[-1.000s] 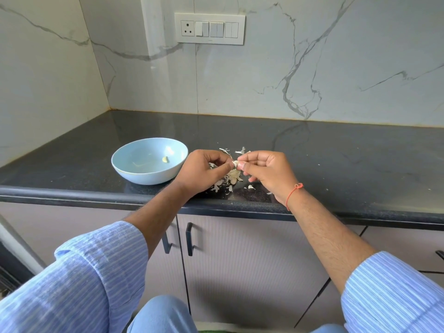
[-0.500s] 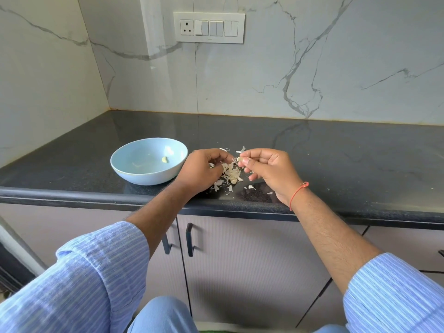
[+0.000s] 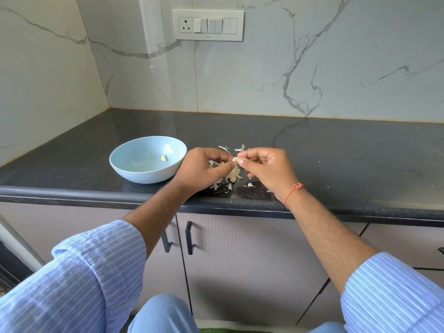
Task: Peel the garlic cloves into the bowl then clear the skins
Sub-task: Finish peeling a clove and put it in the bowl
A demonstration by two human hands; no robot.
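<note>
A pale garlic clove is pinched above papery skins; another lies in the blue bowl.

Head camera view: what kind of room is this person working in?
Most likely a home kitchen. A dark stone countertop runs above cabinet doors with handles, a marble-look wall carries a socket and switch panel, and garlic skins lie beside a light blue bowl.
</note>
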